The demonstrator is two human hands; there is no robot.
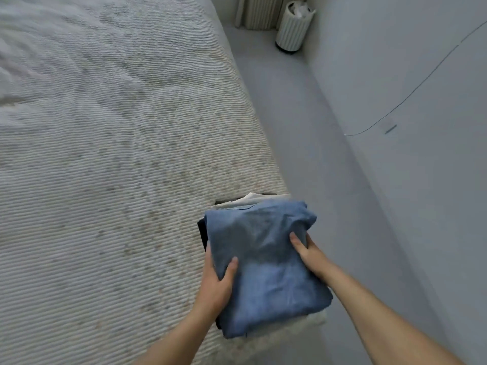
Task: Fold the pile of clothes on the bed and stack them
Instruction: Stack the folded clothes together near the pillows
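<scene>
The left hand point(214, 281) and right hand point(308, 252) grip opposite sides of a folded blue garment point(266, 267), thumbs on top, atop a stack of clothes point(237, 204) at the bed point(105, 154)'s right edge. Beyond lies bare bedspread; a ribbed bin point(293, 27) stands far along the floor strip point(303, 114).

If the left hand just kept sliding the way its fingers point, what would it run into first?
Probably only the blue folded garment that the left hand already grips; beyond it peek pale folded clothes. Depth is hard to judge.
</scene>
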